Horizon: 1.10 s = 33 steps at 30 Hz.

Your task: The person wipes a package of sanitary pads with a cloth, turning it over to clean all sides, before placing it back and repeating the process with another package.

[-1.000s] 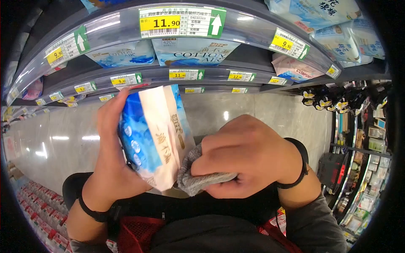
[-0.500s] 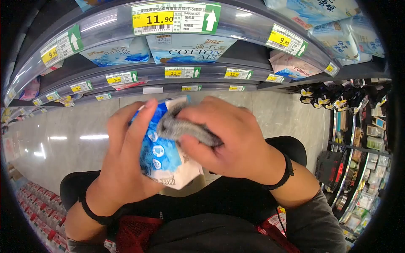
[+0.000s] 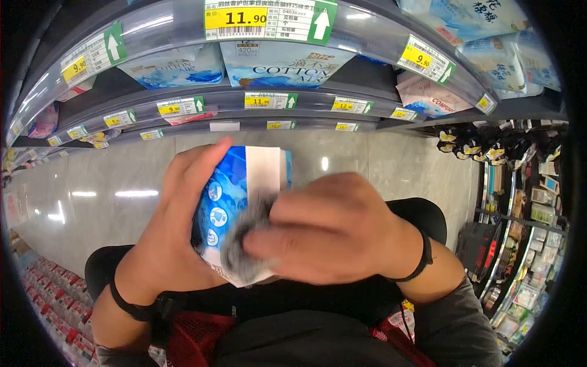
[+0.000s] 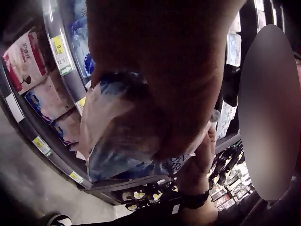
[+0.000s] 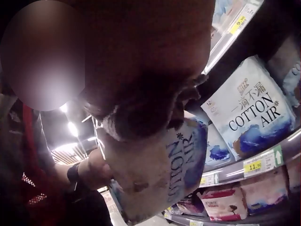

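In the head view my left hand (image 3: 162, 229) grips a blue-and-white soft package (image 3: 229, 174) from its left side, with the fingers behind and along the blue face. My right hand (image 3: 342, 235), blurred, pinches a bunched grey cloth (image 3: 237, 251) against the package's lower part, over the edge between the blue and white faces. The right wrist view shows the package front (image 5: 146, 181) with COTTON AIR lettering and the dark cloth close over it. From the left wrist, a white and blue side of the package (image 4: 106, 120) appears beneath the shadowed hand.
Ahead, a curved shelf holds more COTTON AIR packages (image 3: 287, 64) behind a clear rail with price labels (image 3: 269, 21). Lower shelf edges (image 3: 269, 100) run beneath it. Grey tiled floor (image 3: 330, 147) lies below. Another stocked rack (image 3: 526, 244) stands at right; red-and-white goods (image 3: 55, 300) sit at left.
My right hand moved the cloth from the package's right side up across its top, then back down to the lower part. The package turned in my left hand, which kept its grip.
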### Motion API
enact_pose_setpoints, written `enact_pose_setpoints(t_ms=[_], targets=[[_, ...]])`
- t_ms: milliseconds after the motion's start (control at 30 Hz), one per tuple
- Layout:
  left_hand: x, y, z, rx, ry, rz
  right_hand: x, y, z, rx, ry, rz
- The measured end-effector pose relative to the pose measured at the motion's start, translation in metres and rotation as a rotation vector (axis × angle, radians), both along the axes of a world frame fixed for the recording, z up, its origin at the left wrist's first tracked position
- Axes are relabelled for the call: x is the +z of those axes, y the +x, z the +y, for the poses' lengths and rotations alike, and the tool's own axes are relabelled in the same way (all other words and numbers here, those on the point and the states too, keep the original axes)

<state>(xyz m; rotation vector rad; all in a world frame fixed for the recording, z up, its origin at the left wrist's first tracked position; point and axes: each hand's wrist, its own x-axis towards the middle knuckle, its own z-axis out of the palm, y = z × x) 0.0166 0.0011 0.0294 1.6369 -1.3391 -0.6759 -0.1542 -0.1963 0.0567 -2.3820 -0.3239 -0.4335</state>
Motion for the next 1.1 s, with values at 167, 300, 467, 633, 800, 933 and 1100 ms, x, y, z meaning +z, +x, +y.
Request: enact_pose_setpoints(t_ms=[167,300,467,633,800,933,1100], targets=[[0.005,0.001,-0.002,-0.100,0.051,0.023,-0.011,0.003,-0.007,-0.272,-0.019,-0.028],[0.002,0.001,-0.002,-0.072,0.051,-0.003,-0.004,-0.003,0.001,-0.076,0.046,0.008],[0.000,0.003,-0.003,-0.026,0.064,-0.029,0.000,-0.007,0.013,0.078,0.065,0.038],[0.008,0.011,-0.003,-0.153,0.091,0.046,-0.009,-0.002,-0.011,-0.277,-0.094,0.013],[0.005,0.010,0.001,-0.142,0.095,0.163,-0.013,-0.004,-0.005,-0.252,-0.018,-0.035],[0.005,0.013,0.003,-0.092,0.070,0.195,0.005,-0.009,0.012,0.045,0.054,0.002],[0.001,0.013,-0.001,0.007,0.002,0.057,0.001,-0.007,0.015,0.046,-0.016,-0.020]])
